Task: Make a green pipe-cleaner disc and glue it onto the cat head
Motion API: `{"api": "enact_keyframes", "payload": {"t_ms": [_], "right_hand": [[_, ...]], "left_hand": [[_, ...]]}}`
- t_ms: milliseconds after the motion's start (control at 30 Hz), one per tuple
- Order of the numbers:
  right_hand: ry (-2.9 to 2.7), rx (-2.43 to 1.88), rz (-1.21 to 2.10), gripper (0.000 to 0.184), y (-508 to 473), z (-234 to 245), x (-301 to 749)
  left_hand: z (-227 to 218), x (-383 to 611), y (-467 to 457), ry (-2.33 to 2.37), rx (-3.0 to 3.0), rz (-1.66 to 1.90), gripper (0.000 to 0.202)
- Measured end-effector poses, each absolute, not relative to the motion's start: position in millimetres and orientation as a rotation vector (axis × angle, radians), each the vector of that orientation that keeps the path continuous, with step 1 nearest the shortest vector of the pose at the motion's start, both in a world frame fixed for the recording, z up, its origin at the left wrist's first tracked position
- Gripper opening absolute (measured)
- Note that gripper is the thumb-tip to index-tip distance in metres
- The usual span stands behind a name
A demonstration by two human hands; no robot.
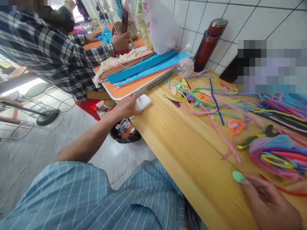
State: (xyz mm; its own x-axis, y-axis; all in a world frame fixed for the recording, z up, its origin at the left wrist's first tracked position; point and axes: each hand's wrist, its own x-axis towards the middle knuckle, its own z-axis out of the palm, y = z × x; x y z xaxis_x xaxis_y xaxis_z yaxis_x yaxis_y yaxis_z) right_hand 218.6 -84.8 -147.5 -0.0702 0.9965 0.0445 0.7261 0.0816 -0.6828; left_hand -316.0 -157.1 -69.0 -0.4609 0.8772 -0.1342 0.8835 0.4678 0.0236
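Note:
At the far left corner of the table, my left hand (129, 107) is closed around a white, flat rectangular device (143, 102) with rounded corners. A thin white cable hangs below that corner. My right hand (271, 201) is at the lower right, pinching a small light-green round disc (238, 176) between thumb and fingers. Just beyond it sits a bundle of coloured pipe cleaners (275, 156) in a clear wrapping. Yellow-and-black handled pliers (250, 141) lie beside the bundle, and an orange pipe cleaner loop (236, 126) is close by.
Loose pipe cleaners (217, 102) spread over the wooden table (172, 137). A red thermos (211, 44) stands against the tiled wall. Under the corner is a black-lined waste bin (126, 131). A person in a checked shirt (59, 51) works at the adjoining orange table (136, 79), holding a phone (124, 20).

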Motion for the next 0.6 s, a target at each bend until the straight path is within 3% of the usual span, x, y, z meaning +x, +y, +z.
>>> {"api": "enact_keyframes", "payload": {"t_ms": [200, 600], "right_hand": [[-1.815, -1.791, 0.792, 0.029, -87, -138, 217], [-1.849, -1.866, 0.778, 0.040, -89, -126, 209]], "left_hand": [[-75, -318, -158, 2.448, 1.561, 0.131, 0.076], [-59, -324, -150, 2.291, 1.506, 0.056, 0.086]]}}
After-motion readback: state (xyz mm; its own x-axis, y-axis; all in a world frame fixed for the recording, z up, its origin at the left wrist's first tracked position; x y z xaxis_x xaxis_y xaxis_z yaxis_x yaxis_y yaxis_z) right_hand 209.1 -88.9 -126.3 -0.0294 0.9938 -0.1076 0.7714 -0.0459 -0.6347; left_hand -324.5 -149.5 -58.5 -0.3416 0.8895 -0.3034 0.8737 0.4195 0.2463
